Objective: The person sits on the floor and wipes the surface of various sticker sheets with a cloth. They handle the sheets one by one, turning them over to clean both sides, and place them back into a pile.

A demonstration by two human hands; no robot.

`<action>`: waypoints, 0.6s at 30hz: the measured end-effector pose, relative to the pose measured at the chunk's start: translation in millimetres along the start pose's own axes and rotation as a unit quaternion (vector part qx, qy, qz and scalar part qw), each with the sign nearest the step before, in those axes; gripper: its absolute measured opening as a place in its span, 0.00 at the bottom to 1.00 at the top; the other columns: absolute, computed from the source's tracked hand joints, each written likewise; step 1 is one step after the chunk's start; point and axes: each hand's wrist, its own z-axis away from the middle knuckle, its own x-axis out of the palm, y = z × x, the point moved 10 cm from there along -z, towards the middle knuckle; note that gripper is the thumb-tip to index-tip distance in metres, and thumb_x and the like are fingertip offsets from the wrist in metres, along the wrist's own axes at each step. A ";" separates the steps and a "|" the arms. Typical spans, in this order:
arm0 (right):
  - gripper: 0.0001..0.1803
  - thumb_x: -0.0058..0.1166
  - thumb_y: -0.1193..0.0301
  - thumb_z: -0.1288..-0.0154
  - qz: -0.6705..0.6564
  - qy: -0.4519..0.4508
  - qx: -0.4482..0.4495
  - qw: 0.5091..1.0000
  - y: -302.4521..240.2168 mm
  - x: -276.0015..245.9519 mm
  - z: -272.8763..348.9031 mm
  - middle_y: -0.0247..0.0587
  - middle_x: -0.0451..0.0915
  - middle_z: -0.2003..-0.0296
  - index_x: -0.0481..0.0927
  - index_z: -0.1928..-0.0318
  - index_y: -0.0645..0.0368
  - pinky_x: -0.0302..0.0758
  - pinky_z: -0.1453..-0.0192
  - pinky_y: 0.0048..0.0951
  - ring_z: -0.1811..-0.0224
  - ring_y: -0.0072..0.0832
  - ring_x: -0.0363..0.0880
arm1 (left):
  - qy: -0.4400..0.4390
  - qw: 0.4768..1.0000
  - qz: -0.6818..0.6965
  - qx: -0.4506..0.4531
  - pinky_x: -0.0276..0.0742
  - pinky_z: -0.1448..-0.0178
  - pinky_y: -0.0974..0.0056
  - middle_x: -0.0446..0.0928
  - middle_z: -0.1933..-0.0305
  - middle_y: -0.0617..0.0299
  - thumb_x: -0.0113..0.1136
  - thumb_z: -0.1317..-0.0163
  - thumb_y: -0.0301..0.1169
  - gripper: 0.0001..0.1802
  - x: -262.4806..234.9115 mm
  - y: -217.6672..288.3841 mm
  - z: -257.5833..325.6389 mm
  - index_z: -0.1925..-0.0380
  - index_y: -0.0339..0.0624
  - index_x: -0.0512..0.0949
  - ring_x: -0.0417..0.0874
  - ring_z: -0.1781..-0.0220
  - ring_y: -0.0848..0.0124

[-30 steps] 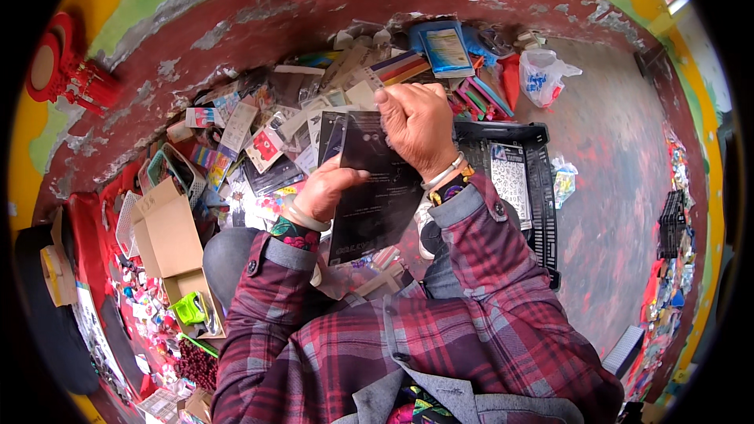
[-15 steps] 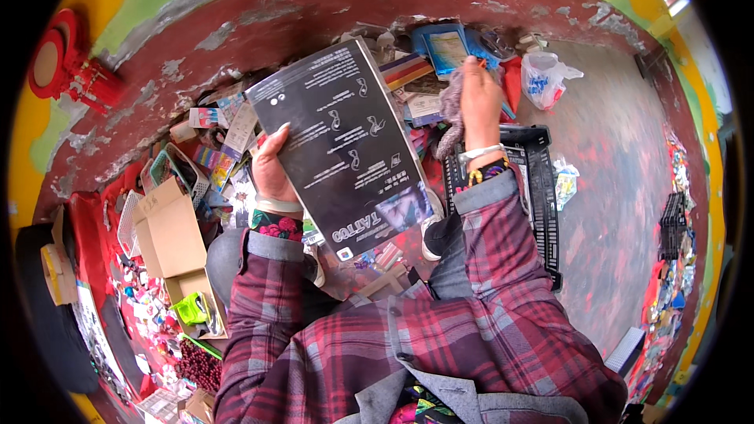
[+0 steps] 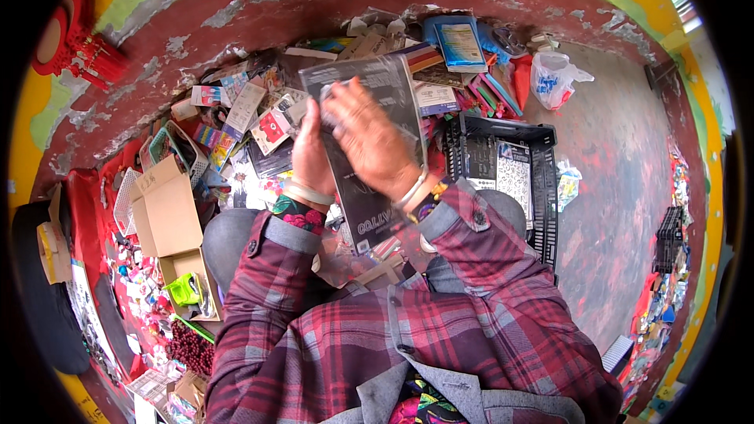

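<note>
A flat black tattoo-sheet packet (image 3: 402,122) in a shiny clear sleeve, printed in pale ink, is held up over my knees. My left hand (image 3: 312,153) grips it along its left edge, thumb on the front. Across the packet's upper front lies my right hand (image 3: 367,133), blurred by motion, its fingers near my left thumb. A bit of greyish cloth (image 3: 325,94) shows at those fingertips; the rest of it is hidden under the palm.
Right of my knees stands a black plastic crate (image 3: 542,188) holding flat packets. Ahead, packets and cards lie heaped along the red wall (image 3: 314,0), near a white plastic bag (image 3: 554,78). To my left are an open cardboard box (image 3: 169,212) and a pale green basket (image 3: 177,153).
My right hand has come down from above the crate onto the packet, bringing the grey cloth. The packet has shifted slightly right and leans more upright in my left hand.
</note>
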 end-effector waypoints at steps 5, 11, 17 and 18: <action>0.27 0.49 0.81 0.44 -0.072 -0.131 -0.103 0.983 -54.9 31.6 24.0 0.48 0.65 0.37 0.70 0.41 0.59 0.57 0.30 0.41 0.31 0.44 0.58 | 0.070 0.987 -0.098 0.108 0.77 0.48 0.56 0.78 0.52 0.57 0.42 0.32 0.54 0.27 4.4 71.3 4.1 0.48 0.43 0.73 0.80 0.52 0.63; 0.20 0.47 0.84 0.48 -0.130 -0.146 0.007 0.981 -24.3 40.1 41.0 0.46 0.76 0.49 0.79 0.54 0.60 0.72 0.43 0.36 0.44 0.42 0.73 | -0.138 0.968 0.019 0.210 0.61 0.33 0.43 0.67 0.37 0.47 0.32 0.29 0.50 0.30 24.3 148.8 22.6 0.38 0.38 0.64 0.68 0.37 0.49; 0.18 0.45 0.80 0.50 -0.295 -0.139 0.368 0.871 71.6 18.8 50.5 0.40 0.81 0.71 0.81 0.58 0.67 0.77 0.64 0.26 0.71 0.25 0.79 | -0.037 0.957 -0.018 0.286 0.56 0.31 0.43 0.62 0.34 0.46 0.33 0.29 0.48 0.31 15.5 174.0 36.3 0.37 0.36 0.62 0.64 0.34 0.49; 0.19 0.47 0.77 0.48 -0.433 -0.141 0.409 0.791 65.3 19.3 52.5 0.41 0.81 0.68 0.78 0.54 0.69 0.77 0.64 0.26 0.70 0.23 0.79 | -0.065 0.960 -0.005 0.273 0.56 0.30 0.43 0.62 0.34 0.46 0.32 0.29 0.49 0.31 17.1 173.9 36.8 0.37 0.36 0.61 0.63 0.34 0.49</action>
